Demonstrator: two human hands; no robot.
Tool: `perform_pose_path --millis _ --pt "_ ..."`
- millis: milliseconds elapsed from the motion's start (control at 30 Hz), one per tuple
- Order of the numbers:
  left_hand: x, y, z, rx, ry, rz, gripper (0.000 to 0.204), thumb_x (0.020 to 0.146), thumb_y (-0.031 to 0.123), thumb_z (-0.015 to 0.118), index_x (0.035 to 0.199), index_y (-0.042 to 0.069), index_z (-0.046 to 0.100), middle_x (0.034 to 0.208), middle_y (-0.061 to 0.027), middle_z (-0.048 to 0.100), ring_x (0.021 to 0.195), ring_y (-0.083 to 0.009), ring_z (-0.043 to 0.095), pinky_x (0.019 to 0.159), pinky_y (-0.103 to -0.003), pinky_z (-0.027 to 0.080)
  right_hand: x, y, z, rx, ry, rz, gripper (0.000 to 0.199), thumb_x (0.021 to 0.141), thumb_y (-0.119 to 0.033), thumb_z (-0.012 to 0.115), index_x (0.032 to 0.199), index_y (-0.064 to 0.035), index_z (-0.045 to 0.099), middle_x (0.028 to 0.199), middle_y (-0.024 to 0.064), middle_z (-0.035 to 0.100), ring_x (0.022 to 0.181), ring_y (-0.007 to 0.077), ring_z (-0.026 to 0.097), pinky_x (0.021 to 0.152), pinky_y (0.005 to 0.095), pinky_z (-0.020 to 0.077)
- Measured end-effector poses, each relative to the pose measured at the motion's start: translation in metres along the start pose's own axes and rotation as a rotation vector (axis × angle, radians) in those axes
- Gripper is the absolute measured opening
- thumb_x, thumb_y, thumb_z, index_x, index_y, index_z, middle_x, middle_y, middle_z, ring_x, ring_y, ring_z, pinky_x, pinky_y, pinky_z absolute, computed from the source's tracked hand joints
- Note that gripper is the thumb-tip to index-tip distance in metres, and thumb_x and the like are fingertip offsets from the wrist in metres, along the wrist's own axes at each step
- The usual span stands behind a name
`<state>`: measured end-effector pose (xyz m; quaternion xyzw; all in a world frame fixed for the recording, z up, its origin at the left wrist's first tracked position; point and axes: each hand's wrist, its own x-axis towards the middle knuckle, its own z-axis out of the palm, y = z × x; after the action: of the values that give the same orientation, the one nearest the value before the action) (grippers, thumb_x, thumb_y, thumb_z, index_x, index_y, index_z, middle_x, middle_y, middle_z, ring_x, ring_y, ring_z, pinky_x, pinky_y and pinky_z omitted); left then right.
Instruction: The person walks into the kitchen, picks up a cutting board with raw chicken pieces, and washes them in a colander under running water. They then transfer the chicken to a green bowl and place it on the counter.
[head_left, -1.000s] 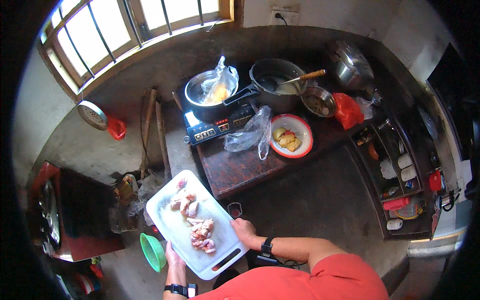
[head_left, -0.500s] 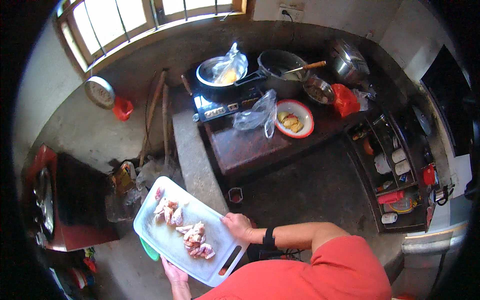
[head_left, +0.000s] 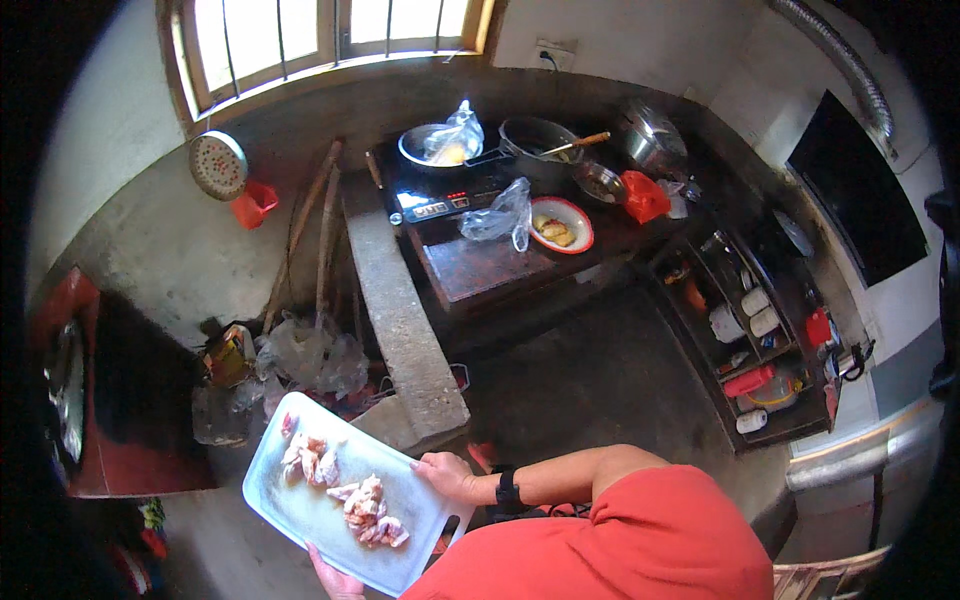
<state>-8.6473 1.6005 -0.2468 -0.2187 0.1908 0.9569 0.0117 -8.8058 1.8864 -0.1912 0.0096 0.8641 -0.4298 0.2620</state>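
Down in the lower left, a white rectangular plastic cutting board [head_left: 330, 500] loaded with pale raw meat pieces [head_left: 345, 490] is carried over the floor — clear of any surface. Just beyond its far edge stands a grey concrete slab [head_left: 400, 320], with crumpled clear plastic bags [head_left: 310, 355] heaped beside it. Further off, the dark wooden surface [head_left: 490, 270] carries a black induction cooker [head_left: 440, 195], a red-rimmed bowl of food [head_left: 560, 225] and a dark pot with a wooden spoon [head_left: 540, 150]. The right hand [head_left: 445, 475] has its fingers [head_left: 425, 465] curled over the board's right edge — gripping it. The left hand [head_left: 335, 580] supports the near edge from below, fingers mostly hidden.
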Motion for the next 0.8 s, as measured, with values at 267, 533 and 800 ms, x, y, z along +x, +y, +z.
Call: perform_pose_path --millis 267,533,800 --pt "0.035 -0.062 0.054 0.049 0.018 -0.01 0.079 0.094 0.061 0.047 0.148 0.006 0.034 0.15 -0.0139 0.042 0.135 -0.0328 0.042 0.111 -0.051 0.034 0.031 0.005 -0.038 -0.071 -0.113 -0.101 0.047 0.093 -0.047 0.048 0.098 -0.0046 0.067 0.096 0.0197 0.069 0.094 0.0382 0.065 0.082 0.0489 0.0487" --pt "0.084 -0.126 0.162 0.039 0.039 0.008 0.078 0.094 0.061 0.045 0.149 0.006 0.034 0.149 -0.015 0.043 0.134 -0.0318 0.044 0.11 -0.05 0.036 0.062 -0.005 -0.135 -0.124 -0.219 -0.243 0.044 0.095 -0.041 0.045 0.1 -0.0019 0.064 0.1 0.0247 0.066 0.099 0.0432 0.062 0.087 0.0541 0.0461" --pt "0.074 -0.141 0.155 -0.007 0.037 0.109 0.078 0.095 0.062 0.043 0.149 0.006 0.034 0.147 -0.0161 0.044 0.132 -0.0308 0.045 0.108 -0.05 0.038 0.09 -0.002 -0.147 -0.222 -0.262 -0.283 0.042 0.094 -0.04 0.046 0.099 -0.002 0.064 0.099 0.0243 0.067 0.097 0.044 0.063 0.085 0.055 0.0469"
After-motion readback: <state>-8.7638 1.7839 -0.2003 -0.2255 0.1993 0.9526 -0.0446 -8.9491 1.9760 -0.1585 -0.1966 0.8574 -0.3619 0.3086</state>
